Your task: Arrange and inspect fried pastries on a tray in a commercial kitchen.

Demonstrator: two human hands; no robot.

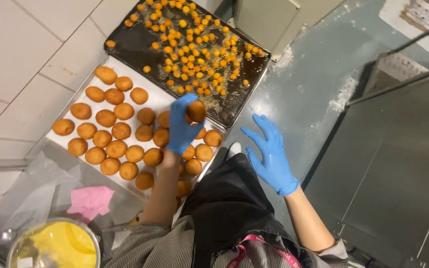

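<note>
My left hand [180,126], in a blue glove, is closed around a round brown dough ball [196,111] held over the right end of a white-lined tray [161,97]. The tray carries several rows of similar brown balls [106,118]. My right hand [270,151], also in a blue glove, hangs free beside my body with fingers spread, holding nothing, over the grey floor. A dark tray [130,45] beyond holds many small orange balls [194,47].
A metal bowl of yellow paste [55,244] sits at the lower left next to a pink cloth [90,199] and clear plastic wrap. A white tiled wall runs along the left. Grey floor [314,89] with white powder and a metal unit lie to the right.
</note>
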